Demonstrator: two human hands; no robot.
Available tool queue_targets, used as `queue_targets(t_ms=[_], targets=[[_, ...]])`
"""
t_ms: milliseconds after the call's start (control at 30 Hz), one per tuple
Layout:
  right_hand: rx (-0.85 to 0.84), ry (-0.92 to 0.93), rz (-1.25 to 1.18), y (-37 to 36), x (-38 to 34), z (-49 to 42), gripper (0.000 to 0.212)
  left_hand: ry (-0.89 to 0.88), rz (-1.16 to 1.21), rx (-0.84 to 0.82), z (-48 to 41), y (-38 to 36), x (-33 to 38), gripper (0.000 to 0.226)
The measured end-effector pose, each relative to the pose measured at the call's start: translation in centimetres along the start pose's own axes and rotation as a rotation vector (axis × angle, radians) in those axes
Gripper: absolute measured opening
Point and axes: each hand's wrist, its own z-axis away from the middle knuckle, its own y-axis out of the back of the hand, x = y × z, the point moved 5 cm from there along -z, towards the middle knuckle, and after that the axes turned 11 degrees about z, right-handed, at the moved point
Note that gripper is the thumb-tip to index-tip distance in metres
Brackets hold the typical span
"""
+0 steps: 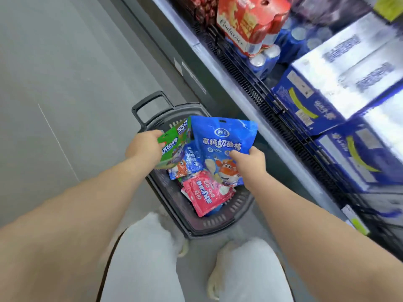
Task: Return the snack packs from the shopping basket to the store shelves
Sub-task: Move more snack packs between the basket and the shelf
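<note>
A dark shopping basket (220, 223) stands on the floor in front of my feet. My right hand (249, 161) grips a large blue snack pack (222, 142) by its right edge and holds it upright above the basket. My left hand (146, 147) is shut on a green snack pack (174, 141) at the basket's left side. Lying inside the basket are a pink snack pack (207, 196) and a smaller blue snack pack (187, 162), partly covered by the held ones.
A chilled store shelf (239, 68) runs along the right, with a red beer multipack (248, 22), blue cans (261, 62) and blue and white cartons (340, 83). Grey floor (54, 83) lies to the left. The basket's handle (150, 105) sticks up at its far end.
</note>
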Motion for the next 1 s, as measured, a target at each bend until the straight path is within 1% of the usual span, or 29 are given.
queue_targets(t_ms=[67,133,233,333,433,500,600,667,767,900,1000], targets=[[0.005,-0.022,-0.029,3.6,-2.9,4.5,0.017,-0.012,-0.017,-0.036,3.6,3.6,2.9,0.018],[0.003,-0.012,-0.043,7.0,-5.5,8.4,0.014,-0.010,-0.019,-0.035,7.1,7.0,5.5,0.018],[0.032,0.055,-0.080,12.4,-8.9,14.1,0.015,-0.113,-0.011,-0.006,12.8,11.3,9.6,0.020],[0.078,0.121,-0.116,17.5,-10.0,18.5,0.015,-0.190,0.033,0.026,17.5,14.0,12.3,0.022],[0.137,0.168,-0.207,22.2,-9.0,21.9,0.016,-0.306,0.143,0.044,21.6,15.4,14.9,0.013],[0.199,0.167,-0.310,25.2,-7.3,24.6,0.015,-0.427,0.222,0.043,24.6,15.6,16.9,0.012],[0.280,0.136,-0.445,28.1,-4.2,28.2,0.023,-0.600,0.294,0.064,28.0,15.6,19.6,0.015],[0.358,0.134,-0.539,29.9,-1.5,31.2,0.025,-0.735,0.304,0.047,30.5,15.0,21.6,0.014],[0.437,0.136,-0.653,31.5,2.1,35.3,0.028,-0.885,0.334,0.005,33.9,13.5,23.6,0.016],[0.579,0.082,-0.788,34.0,10.1,42.4,0.029,-1.050,0.357,-0.164,40.2,9.1,26.1,0.022],[0.702,0.057,-0.885,36.4,16.5,47.9,0.024,-1.130,0.294,-0.278,46.1,5.3,28.4,0.025]])
